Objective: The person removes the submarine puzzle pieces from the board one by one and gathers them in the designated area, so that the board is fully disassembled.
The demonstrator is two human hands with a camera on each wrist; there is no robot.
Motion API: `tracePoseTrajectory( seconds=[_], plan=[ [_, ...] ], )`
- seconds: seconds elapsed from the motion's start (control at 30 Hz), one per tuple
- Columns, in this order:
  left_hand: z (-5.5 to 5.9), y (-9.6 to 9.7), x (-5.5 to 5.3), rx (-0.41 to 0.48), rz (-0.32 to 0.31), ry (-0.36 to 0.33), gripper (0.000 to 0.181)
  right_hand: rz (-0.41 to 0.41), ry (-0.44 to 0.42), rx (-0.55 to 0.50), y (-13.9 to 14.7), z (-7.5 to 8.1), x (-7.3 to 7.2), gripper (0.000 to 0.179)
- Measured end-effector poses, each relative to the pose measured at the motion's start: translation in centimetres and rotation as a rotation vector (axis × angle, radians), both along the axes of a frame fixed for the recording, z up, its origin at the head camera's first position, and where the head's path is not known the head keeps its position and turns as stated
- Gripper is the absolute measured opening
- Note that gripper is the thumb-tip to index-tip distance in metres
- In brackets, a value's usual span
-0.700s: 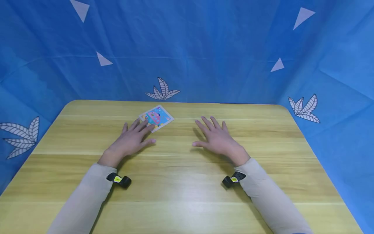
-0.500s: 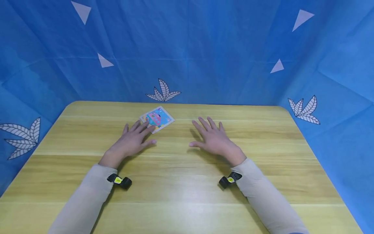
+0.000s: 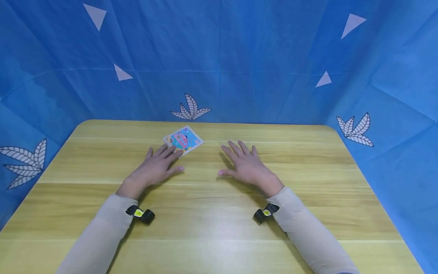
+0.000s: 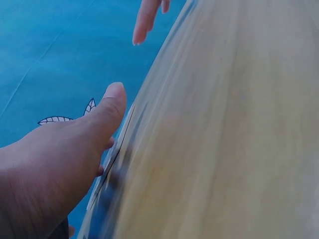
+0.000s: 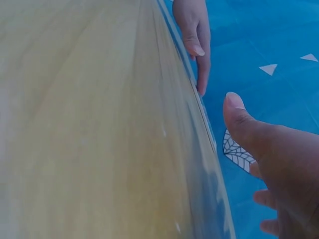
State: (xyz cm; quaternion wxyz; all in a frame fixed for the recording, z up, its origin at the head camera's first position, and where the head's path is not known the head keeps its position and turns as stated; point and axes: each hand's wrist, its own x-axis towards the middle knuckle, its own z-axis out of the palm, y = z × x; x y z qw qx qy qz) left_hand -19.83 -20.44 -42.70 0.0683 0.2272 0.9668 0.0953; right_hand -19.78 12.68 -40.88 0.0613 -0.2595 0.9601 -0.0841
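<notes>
A flat square picture board (image 3: 186,139) with a pale border and a pink and blue cartoon print lies turned cornerwise near the back of the table. My left hand (image 3: 154,167) reaches its near left corner, fingers spread and straight, covering that part of the print. In the left wrist view the board's thin edge (image 4: 122,142) shows beyond the thumb. To the right of the board, my right hand (image 3: 249,167) has its fingers spread and nothing in them. A shadow beneath it suggests that it hovers over the table.
The wooden table (image 3: 219,205) has rounded back corners. A blue cloth (image 3: 219,49) with white triangles and leaf prints hangs behind it and along both sides. Each wrist carries a small black camera (image 3: 148,216) on a strap.
My right hand has drifted a little left, toward the board, with its fingers still spread. The left hand and the board have kept nearly the same place. The head view has shifted slightly.
</notes>
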Motion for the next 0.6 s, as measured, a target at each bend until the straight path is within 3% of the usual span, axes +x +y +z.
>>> tracePoseTrajectory(
  seconds=[0.37, 0.6],
  plan=[
    [-0.1, 1.3, 0.8, 0.011, -0.057, 0.003, 0.084, 0.054, 0.02, -0.025, -1.1, -0.2, -0.1, 0.093],
    [0.1, 2.8, 1.6, -0.012, -0.082, -0.001, 0.089, 0.064, -0.015, -0.049, -1.4, -0.5, 0.2, 0.091]
  ],
)
